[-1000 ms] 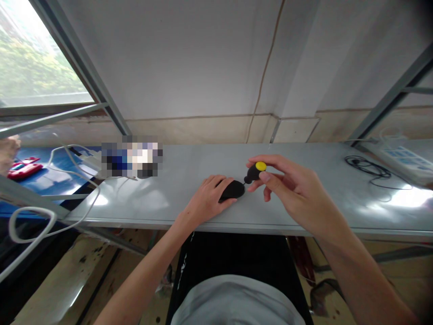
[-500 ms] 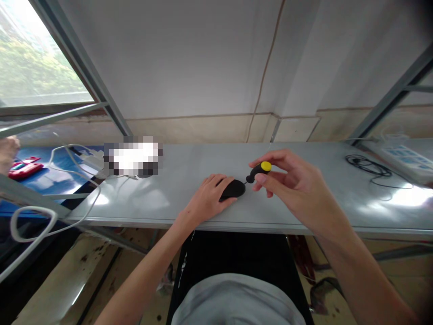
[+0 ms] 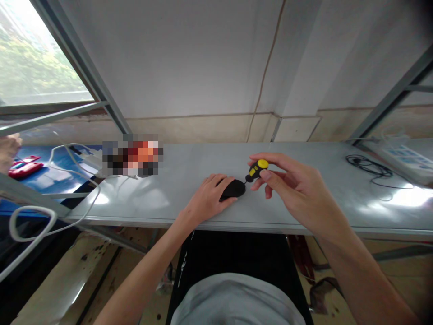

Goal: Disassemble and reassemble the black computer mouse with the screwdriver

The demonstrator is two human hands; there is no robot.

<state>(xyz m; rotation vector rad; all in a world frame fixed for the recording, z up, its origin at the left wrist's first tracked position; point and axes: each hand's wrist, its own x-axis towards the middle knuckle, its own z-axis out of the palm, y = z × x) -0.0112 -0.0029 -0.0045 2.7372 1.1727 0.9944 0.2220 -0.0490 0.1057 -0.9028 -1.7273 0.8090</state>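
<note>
A black computer mouse (image 3: 233, 189) lies on the grey tabletop, gripped by my left hand (image 3: 213, 194), whose fingers wrap over one end and side. My right hand (image 3: 291, 185) pinches a short black-and-yellow screwdriver (image 3: 256, 170) between thumb and fingers. Its handle tilts up and to the right, with the yellow cap on top. The thin shaft points down-left and meets the mouse's right end; whether the tip sits in a screw is too small to tell.
A coiled black cable (image 3: 368, 166) lies to the right, near a pale panel with blue patches (image 3: 406, 158). White cables (image 3: 74, 169) and a pixelated object (image 3: 133, 155) are at the left. Beyond the metal frame, another person's hand (image 3: 9, 151) is near a red item (image 3: 26, 167).
The screwdriver handle has turned in my right hand, so yellow patches now show on its side. My left hand and the mouse have stayed put.
</note>
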